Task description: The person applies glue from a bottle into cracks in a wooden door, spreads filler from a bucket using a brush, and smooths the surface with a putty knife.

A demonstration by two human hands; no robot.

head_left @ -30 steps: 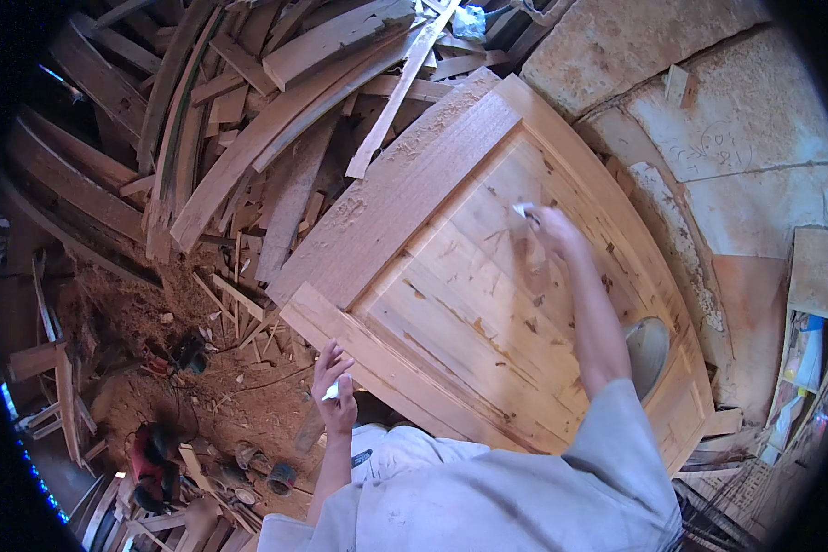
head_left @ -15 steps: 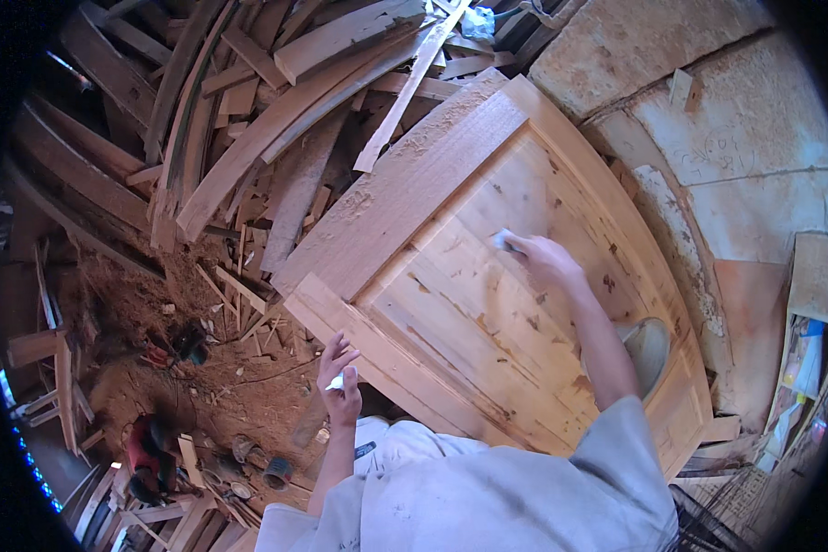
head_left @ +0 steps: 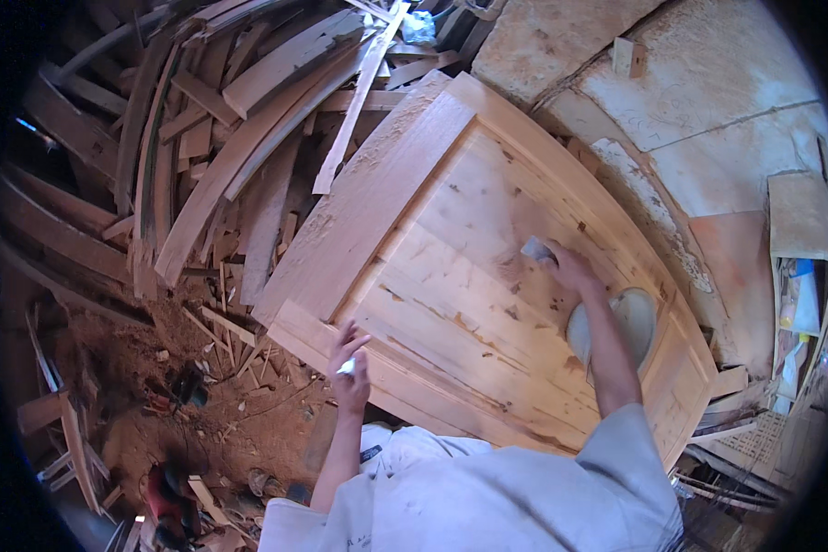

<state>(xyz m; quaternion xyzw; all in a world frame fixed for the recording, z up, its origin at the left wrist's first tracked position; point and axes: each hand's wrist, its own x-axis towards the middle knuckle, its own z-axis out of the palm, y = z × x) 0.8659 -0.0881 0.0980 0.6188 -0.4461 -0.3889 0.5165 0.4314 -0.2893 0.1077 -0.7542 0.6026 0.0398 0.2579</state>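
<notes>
Right hand (head_left: 570,267): fingers closed on a flat pale piece (head_left: 536,249), whose edge meets the wooden panel (head_left: 469,299) beneath them. Compared with half a second earlier, these fingers lie farther toward the panel's right-hand border and nearer the pale oval disc (head_left: 637,317), which sits below and to their right; the forearm now crosses the disc, parts of it showing on both sides. Left hand (head_left: 350,370): fingers partly curled about a small white piece (head_left: 346,366), overlapping more of the panel's lower-left rail than before. Scrap boards (head_left: 271,124) are heaped beyond these fingers, upper left.
</notes>
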